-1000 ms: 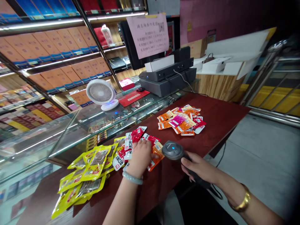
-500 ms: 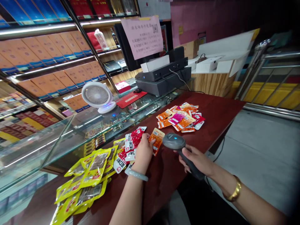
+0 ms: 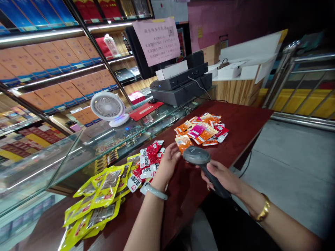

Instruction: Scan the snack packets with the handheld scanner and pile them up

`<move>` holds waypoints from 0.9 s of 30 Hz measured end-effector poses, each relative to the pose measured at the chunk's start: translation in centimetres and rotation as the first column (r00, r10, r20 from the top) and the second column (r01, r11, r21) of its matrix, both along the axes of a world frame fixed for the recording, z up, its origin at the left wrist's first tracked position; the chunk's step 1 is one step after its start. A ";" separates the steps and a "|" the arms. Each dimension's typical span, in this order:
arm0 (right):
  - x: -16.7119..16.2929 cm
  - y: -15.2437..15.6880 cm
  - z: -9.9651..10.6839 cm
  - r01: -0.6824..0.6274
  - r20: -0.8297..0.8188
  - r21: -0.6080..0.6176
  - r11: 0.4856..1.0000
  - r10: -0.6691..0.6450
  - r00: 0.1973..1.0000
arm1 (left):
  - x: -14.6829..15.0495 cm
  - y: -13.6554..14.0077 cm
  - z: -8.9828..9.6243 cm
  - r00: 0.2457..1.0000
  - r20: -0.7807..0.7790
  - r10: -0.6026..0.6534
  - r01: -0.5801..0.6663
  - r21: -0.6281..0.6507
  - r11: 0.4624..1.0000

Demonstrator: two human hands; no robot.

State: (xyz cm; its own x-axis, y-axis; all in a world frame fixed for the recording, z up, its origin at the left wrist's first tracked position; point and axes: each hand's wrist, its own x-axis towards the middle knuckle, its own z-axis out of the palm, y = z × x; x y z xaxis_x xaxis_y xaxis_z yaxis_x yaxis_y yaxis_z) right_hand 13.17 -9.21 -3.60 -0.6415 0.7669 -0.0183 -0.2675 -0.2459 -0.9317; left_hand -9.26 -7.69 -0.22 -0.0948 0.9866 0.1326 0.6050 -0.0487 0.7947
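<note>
My right hand (image 3: pixel 219 176) is wrapped round the handle of a dark grey barcode scanner (image 3: pixel 196 155), whose head points left over the counter. Just left of it, my left hand (image 3: pixel 171 157) has loosely curved fingers, with an orange snack packet (image 3: pixel 184 142) right at their tips; the packet rests at the near edge of a pile of orange and pink packets (image 3: pixel 206 129). Under and beside my left wrist lie red-and-white packets (image 3: pixel 151 155). Larger yellow packets (image 3: pixel 104 195) are heaped at the left.
The dark red counter (image 3: pixel 246 122) runs along a glass display case (image 3: pixel 89 150). On the glass stand a white fan (image 3: pixel 108 104) and a red mat (image 3: pixel 145 111). A black till (image 3: pixel 180 89) and a screen with a pink notice (image 3: pixel 159 42) stand behind. A metal railing (image 3: pixel 282 76) is at right.
My left hand has moved up and away from the red packets, and the orange packet it pinched is now at the pile's near edge. The scanner has barely moved.
</note>
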 end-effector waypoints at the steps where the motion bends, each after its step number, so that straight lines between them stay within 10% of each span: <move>1: 0.0 0.0 0.1 -0.002 0.001 -0.003 1.000 0.002 1.000 | -0.3 0.0 0.2 0.999 -0.045 0.003 -0.001 0.036 0.999; 6: -0.1 -0.1 0.6 -0.002 0.001 -0.014 1.000 0.002 1.000 | -3.2 -1.0 1.3 0.762 -0.616 0.198 -0.154 0.124 0.980; 10: -0.2 0.0 0.5 -0.007 0.011 -0.010 1.000 0.007 1.000 | -3.8 -1.6 1.4 0.597 -0.789 0.143 -0.173 0.048 0.984; 20: -0.1 0.2 -0.1 -0.042 0.007 0.020 0.999 0.041 0.999 | -4.3 -2.9 2.7 0.541 -0.839 -0.055 -0.115 -0.139 0.984; 27: -0.1 0.4 0.0 -0.078 0.022 0.040 0.996 0.077 0.997 | -3.2 -1.5 1.8 0.564 -0.825 0.031 -0.148 -0.064 0.987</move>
